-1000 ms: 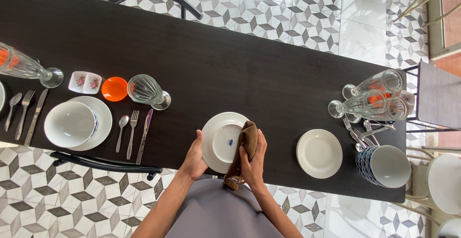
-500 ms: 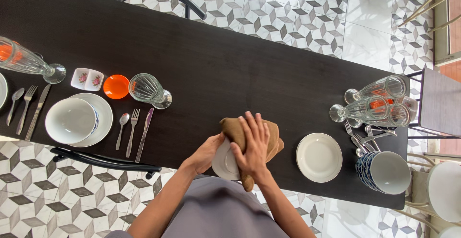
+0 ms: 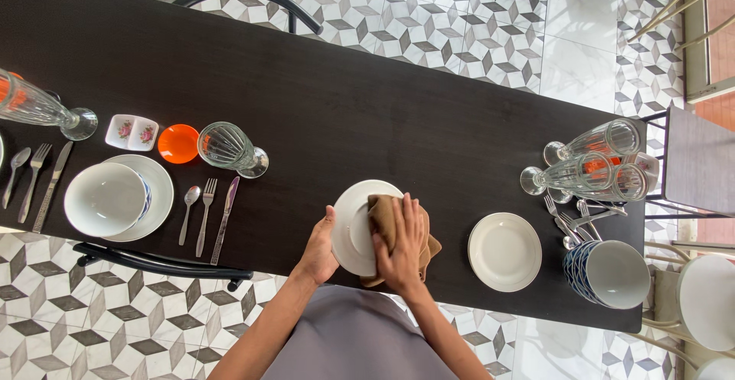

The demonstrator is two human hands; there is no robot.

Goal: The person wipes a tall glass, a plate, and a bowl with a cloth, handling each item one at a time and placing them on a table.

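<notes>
White plate [image 3: 354, 223] apparently tilted rightward, under brown cloth [image 3: 383, 219].

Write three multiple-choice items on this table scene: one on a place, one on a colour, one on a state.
1. Where is the spare white plate?
A. left of the hands
B. right of the hands
C. on the floor

2. What colour is the cloth?
A. brown
B. blue
C. white

3. How do the glasses at the right lie?
A. upright
B. on their sides
C. stacked

Answers: 1 B, it sits beyond the right hand. 2 A, brown against the held plate. 3 B, stems point sideways.
</notes>
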